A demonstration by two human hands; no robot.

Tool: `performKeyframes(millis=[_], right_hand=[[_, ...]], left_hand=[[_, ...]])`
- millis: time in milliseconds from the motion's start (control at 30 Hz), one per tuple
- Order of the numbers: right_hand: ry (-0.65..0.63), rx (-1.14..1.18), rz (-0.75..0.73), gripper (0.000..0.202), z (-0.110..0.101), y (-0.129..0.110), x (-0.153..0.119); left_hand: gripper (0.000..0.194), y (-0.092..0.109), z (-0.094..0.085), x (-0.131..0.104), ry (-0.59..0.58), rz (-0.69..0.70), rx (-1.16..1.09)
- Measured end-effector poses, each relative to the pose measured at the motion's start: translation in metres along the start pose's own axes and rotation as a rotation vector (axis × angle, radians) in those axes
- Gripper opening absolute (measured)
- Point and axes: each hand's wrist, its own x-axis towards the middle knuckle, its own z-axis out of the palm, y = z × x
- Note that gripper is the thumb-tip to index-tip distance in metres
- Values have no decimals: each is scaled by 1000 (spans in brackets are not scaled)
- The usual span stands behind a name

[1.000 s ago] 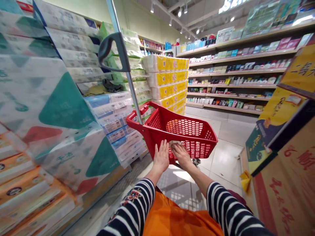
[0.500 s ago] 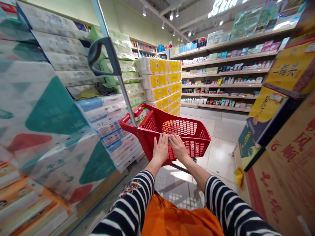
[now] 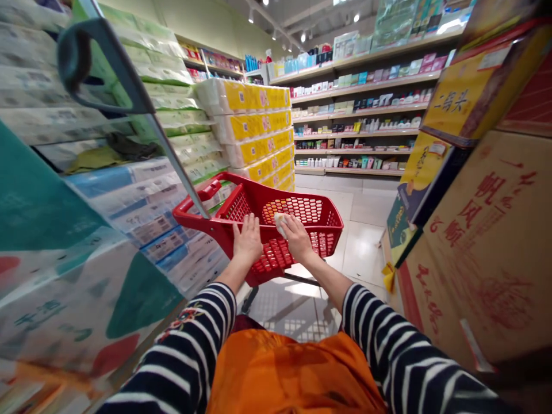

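Observation:
A red plastic shopping cart [image 3: 218, 221] with mesh sides stands before me. My left hand [image 3: 248, 240] lies on its near rim, fingers stretched out and holding nothing. To the right of it, my right hand [image 3: 298, 238] is closed on a crumpled white cloth [image 3: 280, 224] at the same rim. Whether it is fabric or tissue I cannot make out. The palm hides part of the cloth. A metal pole [image 3: 172, 164] with a grey loop handle [image 3: 140, 86] rises at the cart's left end.
Stacked paper packs [image 3: 159, 178] line the left side, with yellow-banded packs [image 3: 254, 126] behind the cart. Cardboard boxes [image 3: 487, 247] are piled close on the right. Shelves of cosmetics [image 3: 357, 109] stand at the back. Pale floor tiles [image 3: 362, 247] run between.
My hands were side by side on the rim; now they are apart, the right further right along it. The white cloth has come into sight in my right hand. The view has shifted right.

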Motion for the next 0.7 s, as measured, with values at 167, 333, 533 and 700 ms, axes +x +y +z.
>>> performKeyframes(millis=[167,333,533,700], right_hand=[[-125,-61,43,43,-10,38,-19],[-151,-166,205,41,-49,109,-57],[-193,-195,379,39,-72,145,-62],[-157,-121,266,37,-47,87,-29]], left_hand=[[72,-14,1,0,-74,20,46],[74,-4,2,-7,-27,19,32],[76,11,1,-15,4,20,-14],[76,28,-2,-16,1,21,-12]])
